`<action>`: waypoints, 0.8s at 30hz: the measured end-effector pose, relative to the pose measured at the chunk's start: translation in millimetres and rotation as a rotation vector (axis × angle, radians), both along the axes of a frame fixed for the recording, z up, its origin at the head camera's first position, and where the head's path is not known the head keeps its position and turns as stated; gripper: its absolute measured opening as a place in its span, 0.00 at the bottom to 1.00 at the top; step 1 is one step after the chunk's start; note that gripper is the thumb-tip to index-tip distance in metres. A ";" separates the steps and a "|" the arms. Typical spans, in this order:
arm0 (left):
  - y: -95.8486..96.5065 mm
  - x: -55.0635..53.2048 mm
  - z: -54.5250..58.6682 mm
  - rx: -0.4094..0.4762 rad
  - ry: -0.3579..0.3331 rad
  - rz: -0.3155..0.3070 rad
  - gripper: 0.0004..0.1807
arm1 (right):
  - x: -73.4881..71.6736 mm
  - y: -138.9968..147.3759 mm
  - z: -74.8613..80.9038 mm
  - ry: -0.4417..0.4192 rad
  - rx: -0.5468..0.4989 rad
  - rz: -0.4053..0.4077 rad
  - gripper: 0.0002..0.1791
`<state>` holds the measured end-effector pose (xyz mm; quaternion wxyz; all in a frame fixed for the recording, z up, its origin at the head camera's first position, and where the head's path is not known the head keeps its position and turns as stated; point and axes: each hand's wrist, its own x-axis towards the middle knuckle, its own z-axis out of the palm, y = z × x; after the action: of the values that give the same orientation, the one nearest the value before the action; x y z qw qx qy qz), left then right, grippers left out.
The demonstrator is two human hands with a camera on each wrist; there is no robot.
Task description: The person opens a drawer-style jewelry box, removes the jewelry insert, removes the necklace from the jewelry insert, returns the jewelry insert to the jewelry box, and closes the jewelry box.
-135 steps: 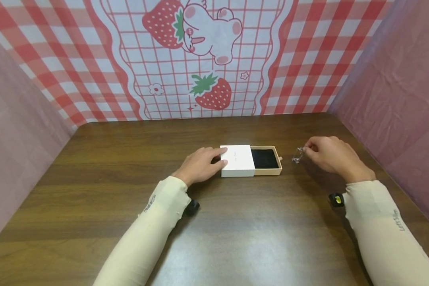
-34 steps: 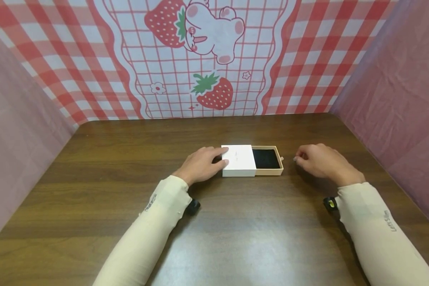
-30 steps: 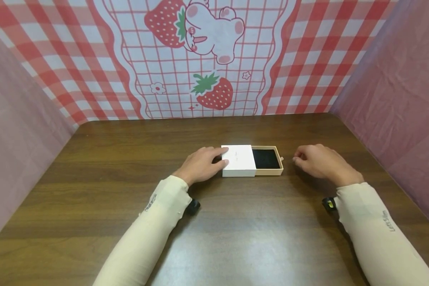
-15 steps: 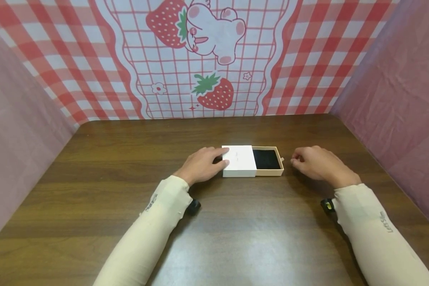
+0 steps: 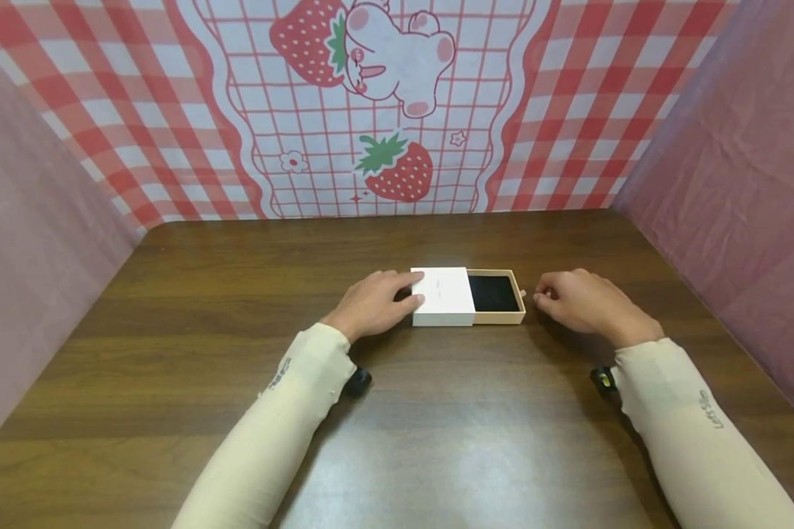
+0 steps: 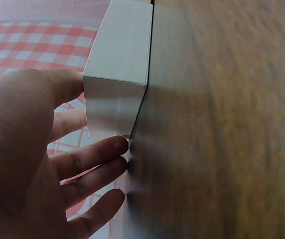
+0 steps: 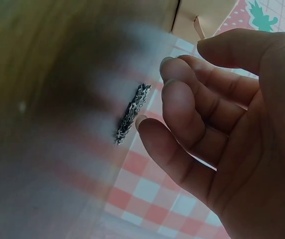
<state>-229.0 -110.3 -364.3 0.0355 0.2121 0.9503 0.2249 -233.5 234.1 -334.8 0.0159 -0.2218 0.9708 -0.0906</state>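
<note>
While my left hand (image 5: 373, 303) presses a spread thumb and forefinger on the white sleeve (image 5: 442, 295), probably to stop it sliding, the drawer (image 5: 499, 318) juts toward three o'clock, baring its black pad (image 5: 493, 294). My right hand (image 5: 585, 303) curves loosely near the ribbon tab (image 7: 198, 26), fingers parted from thumb, pinching nothing; in the right wrist view the silvery chain (image 7: 131, 114) lies at nine o'clock, perhaps touching a fingertip, hard to tell.
</note>
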 end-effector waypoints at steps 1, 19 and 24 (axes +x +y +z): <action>0.0 0.0 0.0 0.000 -0.001 0.001 0.31 | 0.0 -0.5 0.1 0.001 -0.001 0.003 0.11; -0.1 -0.2 -0.3 -0.004 0.007 0.001 0.30 | 1.1 -8.2 0.4 -0.057 0.000 -0.022 0.14; -0.1 -0.5 -0.1 -0.001 0.005 0.003 0.30 | 0.6 -9.3 0.4 -0.038 0.004 -0.007 0.13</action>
<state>-229.5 -110.3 -364.4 0.0331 0.2113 0.9508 0.2240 -232.9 224.8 -334.4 0.0346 -0.2164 0.9712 -0.0932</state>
